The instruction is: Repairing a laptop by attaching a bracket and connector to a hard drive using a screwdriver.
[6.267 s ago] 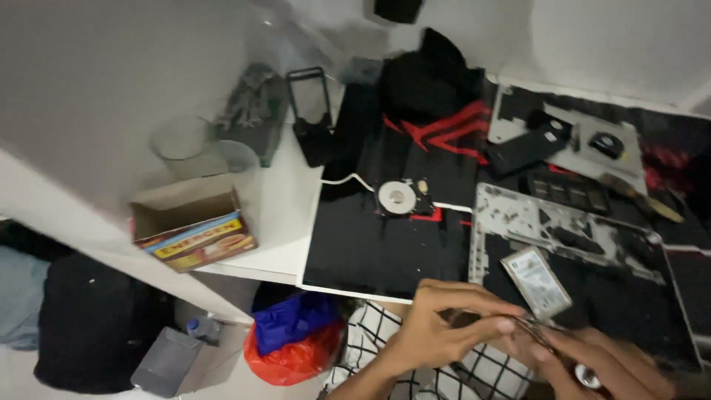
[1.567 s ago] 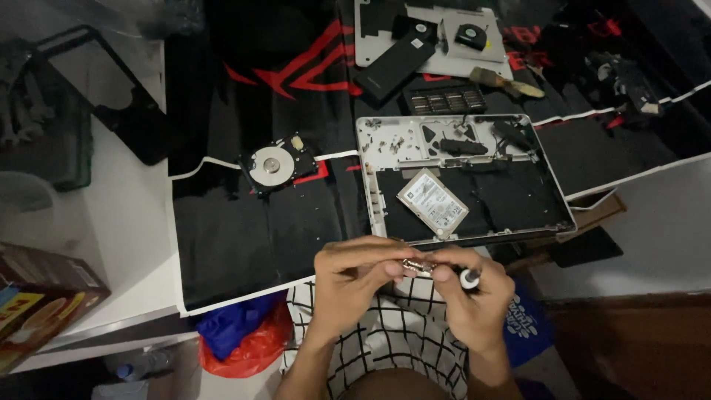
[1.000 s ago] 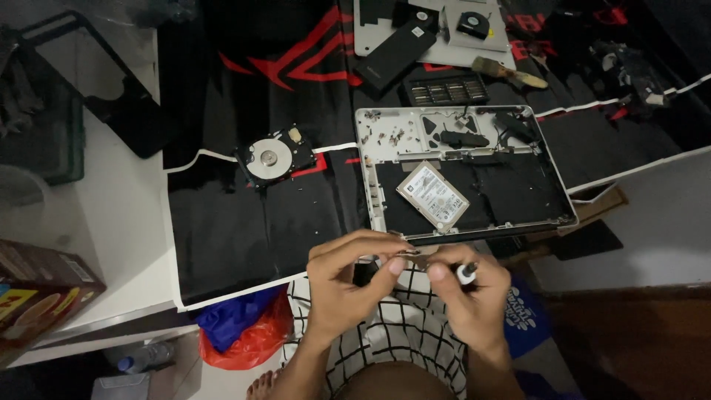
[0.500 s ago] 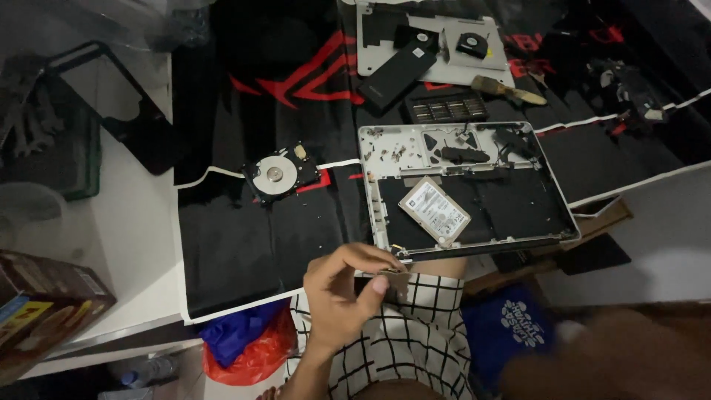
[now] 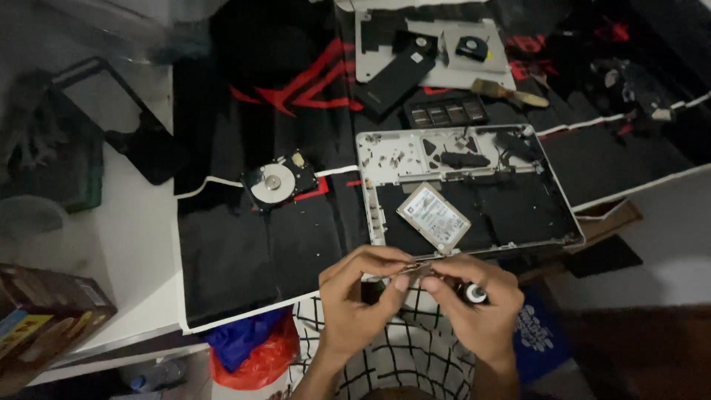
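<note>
Head view: small metal part pinched between both hands at bottom centre, just off the laptop shell's near edge. Left hand fingertips closed on it; right hand pinches it too, with a screwdriver curled in its palm. Drive in shell at 12 o'clock. Opened disk at 10 o'clock on black mat. Brush farther, 1 o'clock.

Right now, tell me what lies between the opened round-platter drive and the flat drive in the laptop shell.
In the head view: black mat, then the shell's silver left rim.
</note>
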